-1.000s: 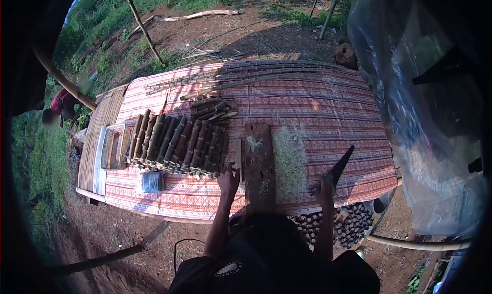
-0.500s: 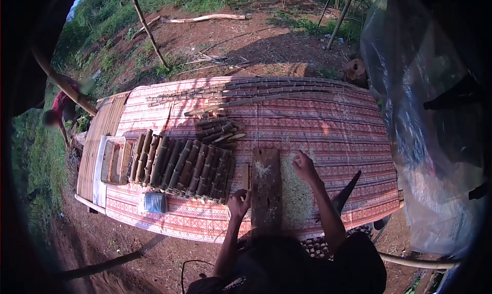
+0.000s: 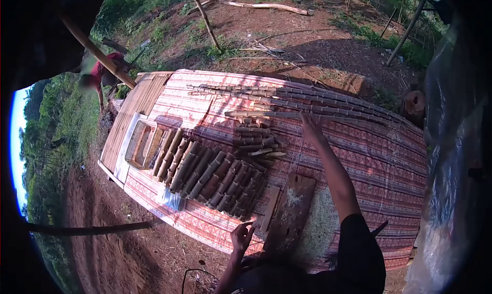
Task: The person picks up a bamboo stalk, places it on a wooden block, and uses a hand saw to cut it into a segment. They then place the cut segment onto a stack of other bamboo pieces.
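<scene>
My right hand is stretched out over the far part of the cloth, fingers extended at a long, thick brown stalk; whether they press on it is unclear. Near the front edge, my left hand is loosely curled, with a gap between thumb and forefinger and nothing visible in it. Just right of it lie a small wooden block and a dark wooden board with pale crumbs on it. A row of short cut stalks lies left of the board, and a smaller pile lies behind.
Several long thin stalks stretch along the back of the patterned cloth. A basket and a blue plastic packet are at the left. Another person bends beyond the far left corner. Plastic sheeting hangs at right.
My right hand has moved from beside the board away from me to the thick stalk. My left hand has shifted slightly toward me from the block. The view has turned and tilted.
</scene>
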`<state>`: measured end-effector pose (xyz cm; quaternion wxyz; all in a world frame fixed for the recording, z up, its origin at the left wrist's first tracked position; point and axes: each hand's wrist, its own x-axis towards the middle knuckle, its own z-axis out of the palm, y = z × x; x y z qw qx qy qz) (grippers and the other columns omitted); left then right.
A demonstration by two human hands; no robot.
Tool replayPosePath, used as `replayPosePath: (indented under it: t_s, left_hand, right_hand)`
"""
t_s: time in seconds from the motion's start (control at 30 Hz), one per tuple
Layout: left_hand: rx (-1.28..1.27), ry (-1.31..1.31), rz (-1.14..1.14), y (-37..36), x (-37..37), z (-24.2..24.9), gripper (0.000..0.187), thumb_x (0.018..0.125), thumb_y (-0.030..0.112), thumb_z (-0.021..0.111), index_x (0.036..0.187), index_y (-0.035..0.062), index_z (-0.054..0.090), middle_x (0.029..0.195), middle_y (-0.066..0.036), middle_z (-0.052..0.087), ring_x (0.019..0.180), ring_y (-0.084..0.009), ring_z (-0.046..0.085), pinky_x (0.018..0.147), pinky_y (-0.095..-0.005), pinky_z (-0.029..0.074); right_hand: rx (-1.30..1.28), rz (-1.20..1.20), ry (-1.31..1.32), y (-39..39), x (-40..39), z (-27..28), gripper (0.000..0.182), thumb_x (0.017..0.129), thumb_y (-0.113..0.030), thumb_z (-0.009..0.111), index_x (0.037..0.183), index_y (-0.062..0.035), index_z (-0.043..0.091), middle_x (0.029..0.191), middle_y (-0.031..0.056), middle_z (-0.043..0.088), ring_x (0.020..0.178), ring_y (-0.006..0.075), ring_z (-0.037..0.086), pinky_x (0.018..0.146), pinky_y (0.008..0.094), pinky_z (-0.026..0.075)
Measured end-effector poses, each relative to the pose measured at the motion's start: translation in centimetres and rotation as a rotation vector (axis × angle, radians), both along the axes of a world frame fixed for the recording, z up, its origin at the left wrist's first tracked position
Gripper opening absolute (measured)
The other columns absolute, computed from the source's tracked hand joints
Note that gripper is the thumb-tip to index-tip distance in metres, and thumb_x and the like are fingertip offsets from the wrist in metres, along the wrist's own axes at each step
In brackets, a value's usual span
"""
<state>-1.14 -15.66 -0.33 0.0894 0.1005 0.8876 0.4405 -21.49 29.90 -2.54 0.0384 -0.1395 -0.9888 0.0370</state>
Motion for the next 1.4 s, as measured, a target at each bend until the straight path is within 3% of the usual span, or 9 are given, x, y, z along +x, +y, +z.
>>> replayPosePath:
  t_s: [0.1,0.3,0.53,0.63,0.7,0.77,0.83,1.0,1.4]
  left_hand:
    - [-0.015,-0.017,0.073,-1.1,0.5,-0.5,0.018,0.079,0.018,0.077,0.091,0.0047,0.072,0.053,-0.001,0.052,0.045,-0.0047,0.043,0.043,-0.0233,0.033]
    - [-0.045,-0.022,0.082,-1.0,-0.6,-1.0,0.023,0.083,0.025,0.074,0.095,0.0063,0.072,0.054,-0.003,0.055,0.047,-0.0073,0.047,0.044,-0.0259,0.037]
    - [-0.003,-0.032,0.054,-1.2,-0.7,-0.4,0.025,0.082,0.025,0.075,0.099,0.0073,0.072,0.058,-0.002,0.060,0.048,-0.0060,0.049,0.045,-0.0252,0.037]
    - [-0.005,-0.019,0.081,-1.8,-0.4,-0.8,0.026,0.080,0.027,0.076,0.095,0.0059,0.071,0.058,-0.004,0.061,0.048,-0.0079,0.052,0.045,-0.0256,0.038]
    - [0.021,-0.042,0.097,-1.8,-0.4,-1.3,0.030,0.078,0.027,0.078,0.098,0.0060,0.071,0.057,-0.004,0.059,0.049,-0.0083,0.050,0.046,-0.0271,0.040]
    - [-0.005,-0.048,0.073,-1.8,-0.7,-1.5,0.031,0.079,0.030,0.077,0.098,0.0064,0.071,0.057,-0.003,0.059,0.050,-0.0087,0.051,0.047,-0.0273,0.040]
    - [0.027,-0.048,0.036,-0.9,-1.2,-0.1,0.035,0.079,0.034,0.076,0.100,0.0064,0.071,0.057,-0.005,0.059,0.049,-0.0091,0.049,0.046,-0.0281,0.039]
    - [0.102,-0.003,-0.048,0.3,-1.4,1.0,0.025,0.082,0.029,0.074,0.098,0.0100,0.072,0.058,-0.002,0.059,0.047,-0.0065,0.047,0.045,-0.0271,0.036]
    - [0.031,-0.043,-0.276,-0.2,-0.3,-0.5,0.036,0.080,0.031,0.075,0.109,0.0113,0.066,0.075,-0.006,0.069,0.057,-0.0195,0.063,0.056,-0.0347,0.049]
  right_hand:
    - [0.111,0.030,0.036,1.2,-1.7,-1.2,0.056,0.083,-0.013,0.060,0.136,-0.0095,0.043,0.133,0.0160,0.045,0.124,0.0361,0.043,0.102,0.0606,0.031]
    - [0.093,-0.066,0.138,1.3,-2.7,-0.7,0.039,0.087,-0.014,0.057,0.125,-0.0153,0.056,0.129,0.0164,0.048,0.120,0.0341,0.049,0.101,0.0480,0.037]
    - [0.322,-0.070,0.097,1.3,-3.5,-1.1,0.040,0.087,-0.014,0.053,0.128,-0.0151,0.054,0.127,0.0158,0.050,0.122,0.0335,0.046,0.099,0.0480,0.039]
    - [0.304,-0.037,-0.020,4.0,-1.0,-1.2,0.044,0.093,-0.016,0.047,0.137,-0.0165,0.045,0.137,0.0172,0.044,0.128,0.0352,0.040,0.106,0.0482,0.032]
    - [0.788,0.046,0.144,6.9,1.4,-2.3,0.047,0.093,-0.020,0.047,0.140,-0.0142,0.040,0.137,0.0191,0.043,0.129,0.0368,0.038,0.107,0.0488,0.031]
    - [0.737,0.019,0.087,8.3,4.5,-0.5,0.050,0.091,-0.014,0.050,0.140,-0.0111,0.039,0.134,0.0193,0.044,0.124,0.0359,0.043,0.102,0.0478,0.036]
    - [0.394,-0.080,-0.010,8.8,8.3,3.1,0.061,0.082,-0.010,0.059,0.139,-0.0108,0.039,0.133,0.0200,0.045,0.114,0.0353,0.050,0.094,0.0454,0.044]
    - [0.424,-0.009,-0.094,8.1,19.9,7.9,0.061,0.078,-0.005,0.062,0.136,-0.0062,0.040,0.121,0.0182,0.051,0.106,0.0338,0.053,0.089,0.0429,0.046]
    - [0.121,-0.158,-0.132,-0.6,40.0,5.5,0.051,0.078,0.006,0.053,0.125,-0.0128,0.053,0.110,0.0211,0.053,0.101,0.0381,0.052,0.088,0.0464,0.044]
